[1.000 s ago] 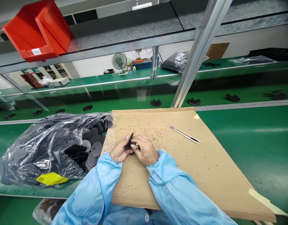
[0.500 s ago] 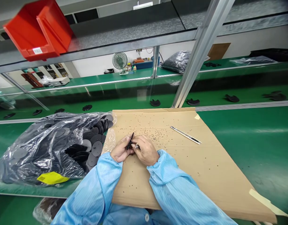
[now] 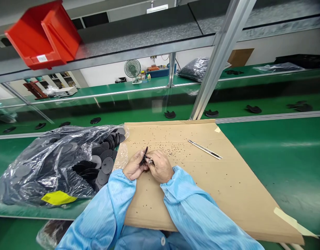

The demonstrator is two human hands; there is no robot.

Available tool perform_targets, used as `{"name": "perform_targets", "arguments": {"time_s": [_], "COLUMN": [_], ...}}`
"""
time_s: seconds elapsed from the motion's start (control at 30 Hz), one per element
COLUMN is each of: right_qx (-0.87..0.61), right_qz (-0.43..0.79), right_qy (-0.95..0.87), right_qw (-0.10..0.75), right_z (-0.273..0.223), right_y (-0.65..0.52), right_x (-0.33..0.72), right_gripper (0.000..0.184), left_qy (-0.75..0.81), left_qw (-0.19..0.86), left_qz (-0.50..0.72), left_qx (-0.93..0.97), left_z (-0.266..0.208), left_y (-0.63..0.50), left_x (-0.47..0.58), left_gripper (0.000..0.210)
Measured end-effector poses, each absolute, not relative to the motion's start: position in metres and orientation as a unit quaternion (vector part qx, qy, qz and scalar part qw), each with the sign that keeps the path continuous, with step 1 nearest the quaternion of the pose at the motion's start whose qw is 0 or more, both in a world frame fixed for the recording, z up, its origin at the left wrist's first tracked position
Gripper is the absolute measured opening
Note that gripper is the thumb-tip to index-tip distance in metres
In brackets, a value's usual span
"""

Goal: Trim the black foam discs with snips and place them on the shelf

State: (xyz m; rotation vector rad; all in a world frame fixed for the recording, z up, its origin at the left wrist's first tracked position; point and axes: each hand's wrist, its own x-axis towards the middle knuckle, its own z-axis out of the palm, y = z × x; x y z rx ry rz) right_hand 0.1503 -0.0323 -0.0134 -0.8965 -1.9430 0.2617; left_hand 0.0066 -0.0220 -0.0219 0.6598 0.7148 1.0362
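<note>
My left hand point(image 3: 135, 166) is closed on a thin black plastic disc point(image 3: 144, 155), held tilted nearly edge-on above the cardboard sheet point(image 3: 196, 201). My right hand point(image 3: 161, 166) meets it from the right, its fingers curled round a small metal tool point(image 3: 151, 161). Only a shiny end of that tool shows, so its kind is hidden. Many tiny dark bits point(image 3: 173, 149) lie scattered over the cardboard, thickest just beyond my hands. To the left, a clear plastic bag point(image 3: 58, 166) spills similar black discs point(image 3: 107, 165) from its open side.
A slim utility knife point(image 3: 205, 149) lies on the cardboard at the right. Behind it runs a green belt point(image 3: 139, 107) with black parts spaced along it. A metal post point(image 3: 219, 66) rises at the back. An orange-red bin point(image 3: 45, 38) hangs at upper left.
The disc has turned slightly more upright in my left hand. My right hand has shifted a little to the left, still against the disc. The view has moved slightly.
</note>
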Motion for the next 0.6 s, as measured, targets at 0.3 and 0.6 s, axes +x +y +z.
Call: {"name": "perform_targets", "arguments": {"time_s": [0.3, 0.6], "right_qx": [-0.515, -0.562], "right_qz": [0.273, 0.309], "right_qy": [-0.523, -0.444], "right_qw": [0.622, 0.625], "right_z": [-0.016, -0.021], "right_y": [-0.020, -0.011], "right_x": [0.162, 0.154], "right_gripper": [0.019, 0.043], "left_qy": [0.401, 0.624], "left_qw": [0.670, 0.200], "left_qz": [0.560, 0.491], "left_qx": [0.277, 0.574], "left_z": [-0.007, 0.044], "left_y": [-0.011, 0.115], "left_x": [0.010, 0.007], "left_gripper": [0.044, 0.037]}}
